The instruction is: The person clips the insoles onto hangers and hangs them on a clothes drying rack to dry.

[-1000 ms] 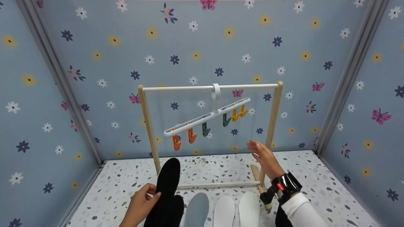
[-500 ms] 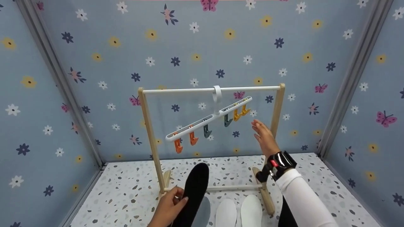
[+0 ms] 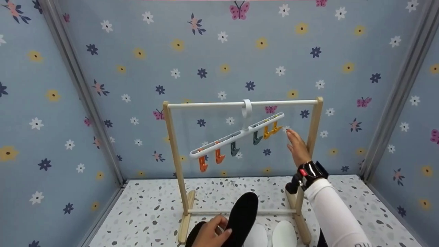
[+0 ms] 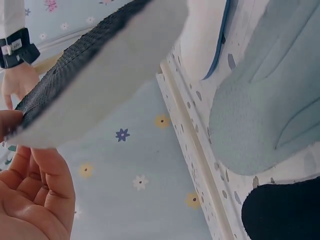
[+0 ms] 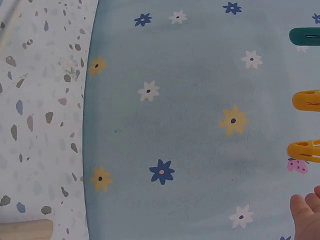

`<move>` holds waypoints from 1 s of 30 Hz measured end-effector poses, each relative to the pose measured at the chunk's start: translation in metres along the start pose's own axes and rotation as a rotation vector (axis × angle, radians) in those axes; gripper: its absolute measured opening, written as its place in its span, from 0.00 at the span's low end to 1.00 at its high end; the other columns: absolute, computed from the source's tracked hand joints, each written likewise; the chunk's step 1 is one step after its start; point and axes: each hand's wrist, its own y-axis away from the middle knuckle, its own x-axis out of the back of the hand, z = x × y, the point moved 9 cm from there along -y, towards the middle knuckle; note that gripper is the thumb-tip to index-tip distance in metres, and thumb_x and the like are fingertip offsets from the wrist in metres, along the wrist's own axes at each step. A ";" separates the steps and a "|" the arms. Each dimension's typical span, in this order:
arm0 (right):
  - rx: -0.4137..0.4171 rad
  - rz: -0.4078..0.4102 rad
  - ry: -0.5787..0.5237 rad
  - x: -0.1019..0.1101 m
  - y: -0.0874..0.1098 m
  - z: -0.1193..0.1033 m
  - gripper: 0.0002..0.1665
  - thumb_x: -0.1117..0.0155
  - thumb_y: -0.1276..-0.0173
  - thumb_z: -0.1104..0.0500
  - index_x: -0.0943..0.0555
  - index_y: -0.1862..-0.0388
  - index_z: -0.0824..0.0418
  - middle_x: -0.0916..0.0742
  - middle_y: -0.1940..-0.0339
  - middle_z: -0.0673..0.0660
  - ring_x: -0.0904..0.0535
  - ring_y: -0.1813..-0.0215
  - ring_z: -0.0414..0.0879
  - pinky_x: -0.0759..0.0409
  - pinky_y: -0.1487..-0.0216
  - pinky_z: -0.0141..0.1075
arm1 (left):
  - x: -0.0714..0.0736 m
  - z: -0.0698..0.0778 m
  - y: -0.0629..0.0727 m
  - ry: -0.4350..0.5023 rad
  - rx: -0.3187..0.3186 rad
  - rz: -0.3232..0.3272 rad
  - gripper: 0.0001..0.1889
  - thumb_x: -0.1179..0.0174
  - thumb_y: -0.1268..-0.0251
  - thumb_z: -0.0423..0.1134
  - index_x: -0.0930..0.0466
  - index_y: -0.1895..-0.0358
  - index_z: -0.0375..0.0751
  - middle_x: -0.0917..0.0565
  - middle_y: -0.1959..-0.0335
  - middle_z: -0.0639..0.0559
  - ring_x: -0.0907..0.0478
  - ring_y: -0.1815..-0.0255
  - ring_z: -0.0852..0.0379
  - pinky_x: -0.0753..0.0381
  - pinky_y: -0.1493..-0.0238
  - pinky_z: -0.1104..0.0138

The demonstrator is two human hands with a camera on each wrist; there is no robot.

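Left hand (image 3: pixel 212 234) at 6 o'clock is pinching a black insole (image 3: pixel 244 214), rounded end aimed around 1. I'd pinch lightly, right at the rim, since it looks bendy and a hard squeeze might fold it. Dark, woven-looking face, pale smooth back. Farther out, around 4 o'clock, the right hand (image 3: pixel 297 147) is empty, fingers loosely extended near yellow plastic clips (image 5: pixel 306 100) on a slotted white hanger (image 3: pixel 245 131), hung on a wood-posted rack (image 3: pixel 174 147).
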 end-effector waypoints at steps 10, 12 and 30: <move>-0.022 -0.002 0.070 0.000 -0.006 -0.012 0.38 0.56 0.26 0.57 0.58 0.25 0.68 0.50 0.24 0.64 0.56 0.24 0.54 0.57 0.26 0.45 | -0.010 0.000 0.003 0.051 0.027 -0.037 0.06 0.39 0.38 0.38 0.25 0.63 0.40 0.22 0.70 0.56 0.27 0.74 0.66 0.26 0.70 0.72; -0.014 0.003 0.078 0.003 -0.015 -0.009 0.39 0.54 0.27 0.56 0.58 0.25 0.66 0.50 0.23 0.63 0.55 0.24 0.53 0.57 0.26 0.45 | -0.011 -0.001 0.003 0.061 0.025 -0.044 0.06 0.40 0.38 0.38 0.25 0.63 0.41 0.22 0.70 0.57 0.26 0.74 0.67 0.26 0.70 0.72; -0.014 0.066 0.247 -0.012 -0.035 0.003 0.33 0.50 0.27 0.57 0.45 0.28 0.67 0.34 0.30 0.66 0.39 0.30 0.55 0.42 0.31 0.47 | -0.008 -0.009 0.005 0.066 0.023 -0.027 0.06 0.39 0.38 0.38 0.25 0.63 0.42 0.22 0.70 0.59 0.27 0.74 0.67 0.26 0.70 0.72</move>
